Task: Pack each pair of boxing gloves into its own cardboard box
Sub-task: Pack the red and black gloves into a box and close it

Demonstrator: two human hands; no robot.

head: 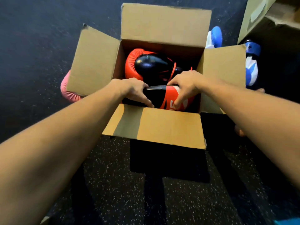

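Left hand [134,90] and right hand [186,86] both clasp the near red glove [168,97], which is best seated snugly beside the far glove [132,62].

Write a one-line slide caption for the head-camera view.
Left hand and right hand grip a red-and-black glove in the open cardboard box beside its mate.

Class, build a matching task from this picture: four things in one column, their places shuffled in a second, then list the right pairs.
1. pink boxing glove
2. blue and white boxing gloves
3. near red and black boxing glove
4. second cardboard box

A. top right corner of the view
B. inside the open cardboard box, gripped by left hand and right hand
C. partly under the open box's left flap
D. past the open box's right flap

Pairs: 1-C, 2-D, 3-B, 4-A
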